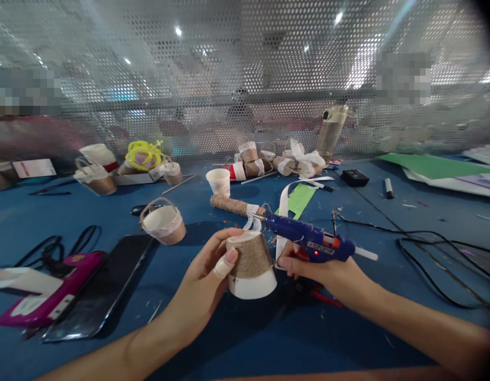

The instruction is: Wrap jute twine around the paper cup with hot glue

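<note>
My left hand (207, 272) is closed around an upside-down paper cup (253, 262). Brown twine wraps most of the cup's side, leaving a white band at the lower rim. In my right hand (332, 272) is a blue glue gun (296, 233), with a red light lit on its body and a glue stick poking out of the back. Its nozzle points left, above the cup's raised base, near a strip of white lace (253, 218). The lace trails from a roll of twine (231, 205) lying behind the cup. Whether the nozzle touches the lace, I cannot tell.
A small twine basket (164, 225), a phone (104, 286) and a magenta device (56, 291) lie left. Behind stand a white cup (218, 182) and several wrapped cups. A black cable (423, 264) curls at right. Red-handled scissors (326, 299) lie under my right hand.
</note>
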Demonstrator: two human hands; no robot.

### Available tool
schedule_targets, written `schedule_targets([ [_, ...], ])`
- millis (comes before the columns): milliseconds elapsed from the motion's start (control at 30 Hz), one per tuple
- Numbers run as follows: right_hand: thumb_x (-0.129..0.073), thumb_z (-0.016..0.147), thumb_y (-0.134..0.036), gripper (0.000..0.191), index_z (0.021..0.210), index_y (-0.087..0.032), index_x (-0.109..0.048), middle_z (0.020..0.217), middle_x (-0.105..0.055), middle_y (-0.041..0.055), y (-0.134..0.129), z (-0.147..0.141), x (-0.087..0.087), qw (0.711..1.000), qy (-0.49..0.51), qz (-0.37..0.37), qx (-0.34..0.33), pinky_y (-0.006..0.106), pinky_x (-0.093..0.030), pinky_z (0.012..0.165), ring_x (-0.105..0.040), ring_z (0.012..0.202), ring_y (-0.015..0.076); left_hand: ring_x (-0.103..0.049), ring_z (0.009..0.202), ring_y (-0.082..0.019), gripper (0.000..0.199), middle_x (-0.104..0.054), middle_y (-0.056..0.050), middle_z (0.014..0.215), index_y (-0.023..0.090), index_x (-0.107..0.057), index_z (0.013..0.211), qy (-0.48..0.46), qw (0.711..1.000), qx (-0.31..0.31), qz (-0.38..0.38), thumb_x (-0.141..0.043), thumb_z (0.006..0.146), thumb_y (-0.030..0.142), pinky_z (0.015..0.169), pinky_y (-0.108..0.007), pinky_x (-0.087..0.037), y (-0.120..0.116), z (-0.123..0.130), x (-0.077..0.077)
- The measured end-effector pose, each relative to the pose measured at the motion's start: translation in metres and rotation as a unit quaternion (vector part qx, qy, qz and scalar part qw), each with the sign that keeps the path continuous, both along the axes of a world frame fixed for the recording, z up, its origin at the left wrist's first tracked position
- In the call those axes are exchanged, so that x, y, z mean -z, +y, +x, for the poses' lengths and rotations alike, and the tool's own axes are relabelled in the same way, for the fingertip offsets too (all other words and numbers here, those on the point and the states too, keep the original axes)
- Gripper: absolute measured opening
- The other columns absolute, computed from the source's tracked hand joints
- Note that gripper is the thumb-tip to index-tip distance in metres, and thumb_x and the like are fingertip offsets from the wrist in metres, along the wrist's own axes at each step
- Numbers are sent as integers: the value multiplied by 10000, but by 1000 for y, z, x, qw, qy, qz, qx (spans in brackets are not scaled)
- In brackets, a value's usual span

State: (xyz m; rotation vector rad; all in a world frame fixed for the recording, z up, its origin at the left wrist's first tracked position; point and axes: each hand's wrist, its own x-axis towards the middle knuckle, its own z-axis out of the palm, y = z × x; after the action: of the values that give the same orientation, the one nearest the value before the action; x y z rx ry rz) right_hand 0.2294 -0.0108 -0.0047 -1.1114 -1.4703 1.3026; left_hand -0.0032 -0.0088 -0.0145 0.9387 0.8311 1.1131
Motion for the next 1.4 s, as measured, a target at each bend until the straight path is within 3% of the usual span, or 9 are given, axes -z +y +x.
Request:
schedule_targets([
  [300,-868,762,-285,275,757,-233,-598,732,-675,-56,-2,-5,9,995,94,-31,10,287,-548,712,-635,680,128,-656,868,-144,191,-729,-11,1022,280,-747,1068,-16,1000,11,21,-791,905,370,724,-223,-559,-3,-2,2],
  [800,-868,716,-260,263,781,-232,-614,697,-616,-67,-4,-8,8,997,63,-39,11,296,-576,733,-600,668,123,-718,911,-156,154,-782,-11,1063,296,-790,1048,-59,995,60,58,-801,896,314,798,-227,-577,-3,-1,3],
  [967,-926,681,-329,354,832,-247,-616,756,-663,-52,-6,-9,13,996,81,-29,23,309,-587,728,-638,694,139,-725,983,-211,219,-793,-40,1095,277,-784,1080,-61,997,46,-2,-806,884,373,830,-283,-565,-2,3,-2],
  [1100,-895,752,-299,265,824,-246,-645,776,-679,-48,-9,-10,10,998,40,32,42,280,-560,700,-641,698,131,-724,1062,-284,382,-789,-85,1178,251,-768,1164,-54,996,62,-31,-848,830,418,923,-380,-548,-2,6,-3],
  [1200,-870,805,-310,225,806,-235,-658,782,-671,-41,-9,-8,9,997,1,71,35,276,-545,694,-626,698,129,-718,1103,-297,467,-782,-103,1236,231,-748,1222,-21,997,47,-66,-880,795,364,929,-376,-540,-2,4,-4],
  [1400,-844,866,-342,185,912,-253,-688,905,-721,-2,-3,8,15,993,-40,103,29,286,-564,722,-688,849,179,-768,991,-291,335,-800,-100,1204,195,-774,1138,-51,993,28,-99,-810,845,353,857,-376,-586,1,0,-17],
])
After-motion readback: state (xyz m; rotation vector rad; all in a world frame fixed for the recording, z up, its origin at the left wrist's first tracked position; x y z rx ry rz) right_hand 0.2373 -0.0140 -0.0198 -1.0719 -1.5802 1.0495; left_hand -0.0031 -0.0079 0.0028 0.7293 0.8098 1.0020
